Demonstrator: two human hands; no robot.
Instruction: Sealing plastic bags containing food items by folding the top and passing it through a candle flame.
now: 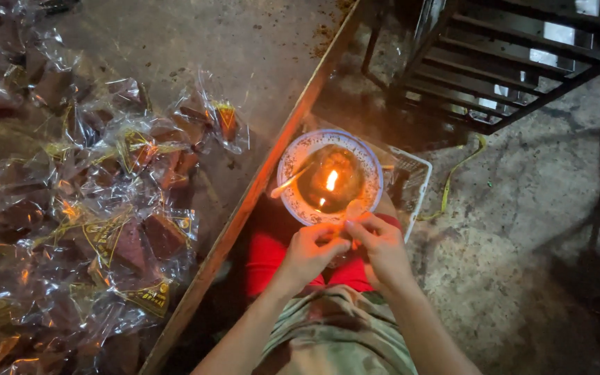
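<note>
Left hand: our left hand [312, 251] sits just below the bowl, fingers curled in and pinched on a small clear wrapper [353, 210] that both hands share.
Right hand: our right hand [381, 244] meets the left at the fingertips, thumb and forefinger closed on the same wrapper; the other fingers are folded under.
Wrapper: we hold it at the near rim of the bowl, its top edge lifted toward the flame; what it contains we cannot tell, as the glow washes it out.
Bowl: a round bowl [292, 161] with a pale patterned rim rests on our lap, above red cloth [265, 255], holding dark liquid.
Flame: a small flame [330, 180] burns near the middle of the bowl, with a second, smaller glint just below it.
Stick: a thin stick [287, 183] leans across the bowl's left rim, one end inside.
Table: a worn table [244, 48] runs along our left, its edge slanting past the bowl.
Packets: many clear packets [130, 236] with dark brown blocks inside lie heaped on the table, well apart from our hands.
Floor: rough concrete floor [522, 229] to our right, with a yellow strap [453, 173] lying on it.
Rack: a dark metal rack [515, 55] stands beyond the bowl.
</note>
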